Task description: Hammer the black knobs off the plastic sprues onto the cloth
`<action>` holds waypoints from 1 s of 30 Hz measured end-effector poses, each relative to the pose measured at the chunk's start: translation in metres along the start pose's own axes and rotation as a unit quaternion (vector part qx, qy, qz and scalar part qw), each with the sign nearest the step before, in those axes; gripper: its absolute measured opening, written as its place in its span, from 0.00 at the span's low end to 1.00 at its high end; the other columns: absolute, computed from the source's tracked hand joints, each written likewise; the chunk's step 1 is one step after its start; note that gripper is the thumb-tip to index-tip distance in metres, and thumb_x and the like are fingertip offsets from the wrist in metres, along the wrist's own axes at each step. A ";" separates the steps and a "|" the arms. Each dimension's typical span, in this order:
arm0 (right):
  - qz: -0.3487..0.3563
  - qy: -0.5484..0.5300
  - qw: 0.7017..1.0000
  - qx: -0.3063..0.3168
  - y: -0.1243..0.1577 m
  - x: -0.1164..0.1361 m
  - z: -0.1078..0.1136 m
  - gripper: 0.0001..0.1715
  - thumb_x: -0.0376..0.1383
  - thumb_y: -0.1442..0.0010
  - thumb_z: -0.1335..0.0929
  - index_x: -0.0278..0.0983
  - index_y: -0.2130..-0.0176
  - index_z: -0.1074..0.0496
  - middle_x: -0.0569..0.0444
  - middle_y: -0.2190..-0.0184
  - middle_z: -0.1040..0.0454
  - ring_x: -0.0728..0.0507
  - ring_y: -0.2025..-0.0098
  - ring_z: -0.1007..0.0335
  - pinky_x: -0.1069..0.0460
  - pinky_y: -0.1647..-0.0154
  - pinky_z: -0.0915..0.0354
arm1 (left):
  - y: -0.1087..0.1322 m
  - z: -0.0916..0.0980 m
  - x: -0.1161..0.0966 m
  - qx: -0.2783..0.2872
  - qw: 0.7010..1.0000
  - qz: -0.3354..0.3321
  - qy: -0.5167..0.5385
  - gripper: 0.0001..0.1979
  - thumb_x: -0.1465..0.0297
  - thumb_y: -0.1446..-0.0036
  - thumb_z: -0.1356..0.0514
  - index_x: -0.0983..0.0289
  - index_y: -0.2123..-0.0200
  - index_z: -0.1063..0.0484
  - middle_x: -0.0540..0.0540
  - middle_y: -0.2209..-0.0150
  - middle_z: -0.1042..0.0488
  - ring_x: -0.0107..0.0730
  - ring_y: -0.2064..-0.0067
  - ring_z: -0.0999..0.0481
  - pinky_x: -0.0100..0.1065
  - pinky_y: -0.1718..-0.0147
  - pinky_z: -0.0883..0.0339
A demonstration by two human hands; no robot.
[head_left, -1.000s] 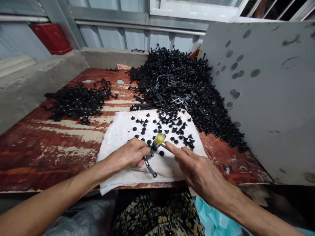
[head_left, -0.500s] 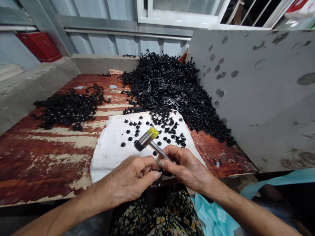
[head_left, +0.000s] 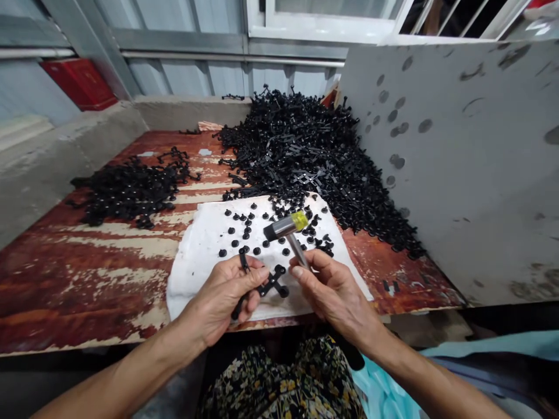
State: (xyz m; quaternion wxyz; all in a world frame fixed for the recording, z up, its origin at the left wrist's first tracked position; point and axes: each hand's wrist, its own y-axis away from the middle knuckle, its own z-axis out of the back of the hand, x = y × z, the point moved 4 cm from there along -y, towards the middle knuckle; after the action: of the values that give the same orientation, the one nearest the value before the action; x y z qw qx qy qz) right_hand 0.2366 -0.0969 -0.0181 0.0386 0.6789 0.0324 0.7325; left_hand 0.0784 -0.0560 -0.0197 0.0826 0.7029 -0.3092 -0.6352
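Between the thumb and fingers of my left hand [head_left: 233,291] is a black jointed linkage [head_left: 274,280], made of crossed strips with round ends. One crossed end sticks out to the right, and other strips show above and below the fingers. My right hand [head_left: 334,285] is closed round the shaft of a small mallet [head_left: 286,227]. Its metal head has one black face and one yellow face and stands above the cloth. The hands are apart, both over the near part of a white cloth [head_left: 192,262]. Several small black round studs [head_left: 257,251] lie on that cloth.
A large heap of black linkage parts [head_left: 297,145] fills the back of the worn red table [head_left: 117,291]. A smaller pile of black linkages [head_left: 126,192] lies at left. A grey board [head_left: 458,174] stands along the right side; a concrete ledge [head_left: 74,139] borders the left.
My hands have moved apart. The linkage in my left hand has come up into plain view over the cloth. The mallet has shifted right, its head turned more level.
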 end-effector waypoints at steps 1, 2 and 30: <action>-0.001 0.006 1.000 -0.016 0.002 -0.002 0.005 0.10 0.44 0.39 0.35 0.39 0.64 0.32 0.67 0.86 0.45 0.53 0.86 0.54 0.55 0.86 0.55 | -0.003 0.002 -0.001 -0.009 1.000 -0.001 -0.001 0.27 0.59 0.69 0.26 0.64 0.71 0.36 0.42 0.82 0.33 0.14 0.88 0.43 0.18 0.92 0.53; -0.002 0.006 0.999 -0.033 0.005 -0.004 0.010 0.11 0.44 0.39 0.34 0.39 0.64 0.32 0.67 0.85 0.45 0.53 0.86 0.54 0.55 0.86 0.55 | -0.006 0.004 -0.002 -0.015 1.000 0.000 -0.002 0.26 0.61 0.69 0.26 0.64 0.72 0.36 0.42 0.81 0.33 0.13 0.88 0.45 0.18 0.93 0.55; -0.071 -0.108 0.987 -0.099 0.020 -0.030 0.025 0.22 0.52 0.46 0.29 0.38 0.62 0.30 0.67 0.86 0.45 0.54 0.86 0.53 0.57 0.87 0.53 | -0.023 0.004 -0.007 -0.031 0.996 0.031 -0.074 0.09 0.73 0.48 0.38 0.65 0.74 0.37 0.48 0.80 0.29 0.11 0.89 0.47 0.16 0.93 0.57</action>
State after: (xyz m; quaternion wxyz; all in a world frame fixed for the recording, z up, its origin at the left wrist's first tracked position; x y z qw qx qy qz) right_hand 0.2631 -0.1202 -0.0437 0.1611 0.7429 0.0030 0.6497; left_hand 0.0825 -0.0332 -0.0264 0.1004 0.6411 -0.3163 -0.6920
